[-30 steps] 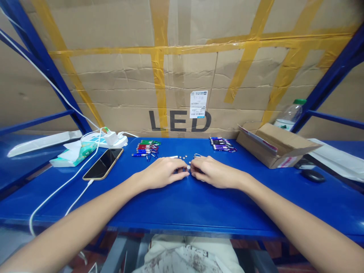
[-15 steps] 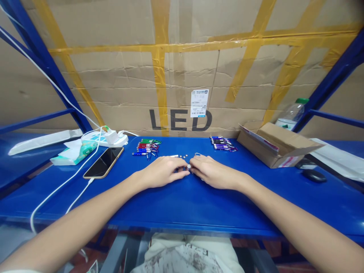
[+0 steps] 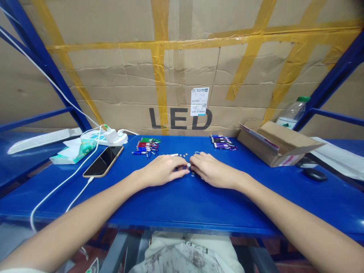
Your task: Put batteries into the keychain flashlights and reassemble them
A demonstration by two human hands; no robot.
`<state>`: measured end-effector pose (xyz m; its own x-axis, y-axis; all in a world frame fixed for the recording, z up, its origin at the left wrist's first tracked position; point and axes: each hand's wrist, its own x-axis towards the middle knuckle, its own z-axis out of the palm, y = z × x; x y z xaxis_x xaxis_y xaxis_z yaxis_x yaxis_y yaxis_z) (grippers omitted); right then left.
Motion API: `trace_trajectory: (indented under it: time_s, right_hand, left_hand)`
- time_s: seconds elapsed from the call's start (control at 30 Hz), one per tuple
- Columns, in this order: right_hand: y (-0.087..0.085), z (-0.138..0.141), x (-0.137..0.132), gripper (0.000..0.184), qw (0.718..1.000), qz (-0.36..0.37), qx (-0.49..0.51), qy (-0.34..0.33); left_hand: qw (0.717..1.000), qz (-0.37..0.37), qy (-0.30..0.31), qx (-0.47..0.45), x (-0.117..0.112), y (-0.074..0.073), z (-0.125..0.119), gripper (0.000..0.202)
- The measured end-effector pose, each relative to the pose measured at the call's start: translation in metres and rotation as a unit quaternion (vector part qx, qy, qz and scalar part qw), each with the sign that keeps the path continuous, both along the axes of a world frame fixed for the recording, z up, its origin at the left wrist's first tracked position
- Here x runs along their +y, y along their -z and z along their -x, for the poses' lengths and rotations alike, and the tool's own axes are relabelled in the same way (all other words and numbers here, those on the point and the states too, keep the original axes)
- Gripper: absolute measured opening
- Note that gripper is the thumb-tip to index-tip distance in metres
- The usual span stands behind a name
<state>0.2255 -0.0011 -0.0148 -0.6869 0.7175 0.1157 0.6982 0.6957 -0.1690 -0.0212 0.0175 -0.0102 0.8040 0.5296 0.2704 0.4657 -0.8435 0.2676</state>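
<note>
My left hand [image 3: 166,170] is closed, thumb and index fingertips at a small silver button cell [image 3: 189,165]. My right hand [image 3: 214,170] meets it from the other side, fingers bent and closed. A metal clip loop [image 3: 197,152] like those on the keychain flashlights sticks out beyond its fingers; the body is mostly hidden by the hand. Under the right fingertips a second small disc [image 3: 193,174] shows on the blue table [image 3: 182,204]. Just behind the hands lie several loose button cells [image 3: 184,155] and a silver tube [image 3: 174,154], partly covered.
Keychain flashlights lie in a left group [image 3: 146,146] and a right group [image 3: 222,142]. To the left are a phone [image 3: 104,162] on a cable, a tissue pack [image 3: 74,151] and a power strip [image 3: 113,137]. On the right stand an open carton [image 3: 275,146], a black mouse [image 3: 314,174] and a bottle [image 3: 291,113].
A small disc now shows below the right fingertips, where it was not clearly seen before. Both hands keep nearly the same place, fingertips close together.
</note>
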Motion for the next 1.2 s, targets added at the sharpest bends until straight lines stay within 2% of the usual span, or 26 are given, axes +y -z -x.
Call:
trace_trajectory:
  time_s: [0.13, 0.27, 0.53, 0.8, 0.93, 1.2]
  right_hand:
    - [-0.006, -0.004, 0.002, 0.022, 0.999, 0.033, 0.017, -0.006]
    - [-0.004, -0.009, 0.007, 0.015, 0.996, 0.061, 0.034, -0.053]
    - [-0.002, -0.010, 0.011, 0.024, 0.991, 0.065, 0.062, -0.097]
    - [-0.005, -0.008, 0.008, 0.026, 0.996, 0.035, 0.052, -0.067]
    - [-0.011, -0.011, 0.005, 0.007, 0.995, 0.074, 0.048, -0.049]
    - [-0.012, -0.010, 0.005, 0.016, 0.991, 0.109, 0.056, -0.055]
  left_hand:
    - [1.000, 0.001, 0.002, -0.002, 0.000, 0.000, 0.000, 0.019]
    - [1.000, 0.002, 0.002, -0.002, 0.000, 0.000, 0.000, 0.019]
    - [1.000, 0.007, 0.008, -0.004, 0.001, 0.000, 0.001, 0.021]
    - [0.999, 0.034, 0.016, -0.026, 0.001, 0.000, -0.001, 0.020]
    - [0.998, 0.054, 0.018, -0.035, 0.001, -0.001, -0.001, 0.020]
    - [0.998, 0.049, 0.016, -0.034, 0.002, -0.001, -0.001, 0.024]
